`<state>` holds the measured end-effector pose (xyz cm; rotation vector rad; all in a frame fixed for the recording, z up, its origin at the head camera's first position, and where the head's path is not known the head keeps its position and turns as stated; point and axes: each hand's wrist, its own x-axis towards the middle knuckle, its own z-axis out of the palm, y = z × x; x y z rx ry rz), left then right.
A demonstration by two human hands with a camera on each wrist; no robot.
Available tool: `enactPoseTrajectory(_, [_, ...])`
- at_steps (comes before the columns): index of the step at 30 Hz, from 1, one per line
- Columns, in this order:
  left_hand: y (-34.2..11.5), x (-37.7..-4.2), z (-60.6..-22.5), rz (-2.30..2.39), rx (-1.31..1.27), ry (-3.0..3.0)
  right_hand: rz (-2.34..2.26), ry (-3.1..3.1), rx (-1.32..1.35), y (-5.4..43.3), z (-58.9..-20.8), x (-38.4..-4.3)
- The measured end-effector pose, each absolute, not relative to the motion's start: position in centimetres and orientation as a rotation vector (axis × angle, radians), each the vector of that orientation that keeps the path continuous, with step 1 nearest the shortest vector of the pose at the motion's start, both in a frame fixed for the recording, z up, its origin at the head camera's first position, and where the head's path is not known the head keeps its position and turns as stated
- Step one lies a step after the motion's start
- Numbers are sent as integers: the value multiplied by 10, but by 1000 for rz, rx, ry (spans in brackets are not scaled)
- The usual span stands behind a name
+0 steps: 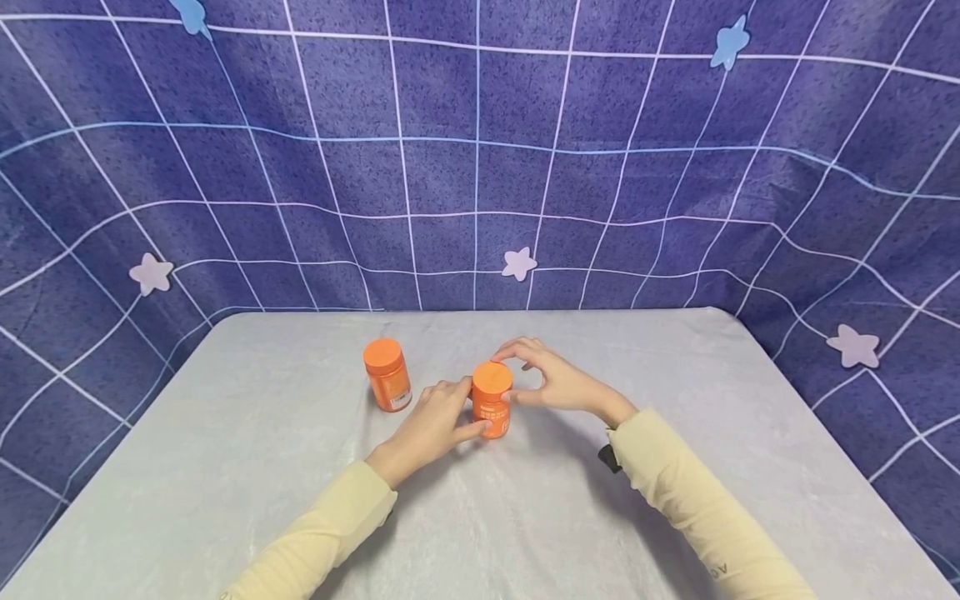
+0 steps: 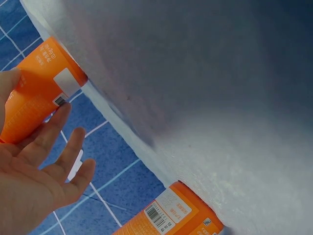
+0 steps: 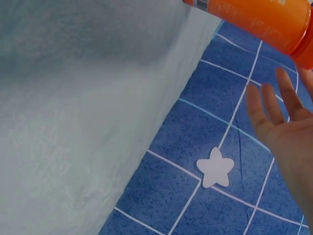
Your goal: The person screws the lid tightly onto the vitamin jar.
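An orange plastic bottle (image 1: pixel 492 412) with a round orange screw lid (image 1: pixel 492 377) stands upright near the middle of the table. My left hand (image 1: pixel 429 423) grips its body from the left, thumb across the front. On the other side, my right hand (image 1: pixel 561 382) has its thumb and forefinger about the lid, the other fingers spread loosely. The left wrist view shows the held bottle's body (image 2: pixel 39 88) with a white label and barcode low on it. In the right wrist view the lid (image 3: pixel 306 53) is partly cut off at the frame edge.
A second orange bottle (image 1: pixel 391 385), lid on, stands a short way left of my left hand. Both stand on a table (image 1: pixel 247 433) with a grey cloth. Behind and beside it hangs a blue curtain (image 1: pixel 450 175) with grid lines and stars.
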<state>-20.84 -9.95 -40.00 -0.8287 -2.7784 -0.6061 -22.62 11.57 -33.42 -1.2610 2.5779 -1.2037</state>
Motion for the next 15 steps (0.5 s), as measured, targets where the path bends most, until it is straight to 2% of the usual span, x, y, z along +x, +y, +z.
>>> enactPoseTrajectory(8, [-100,-209,-400,-585,-827,-2776,-1329,2672,-1193,115,-374,-246])
enactPoseTrajectory(15, [-100,-208,-400,-573,-825,-2780,-1337,2741,-1189,112,-378,-244])
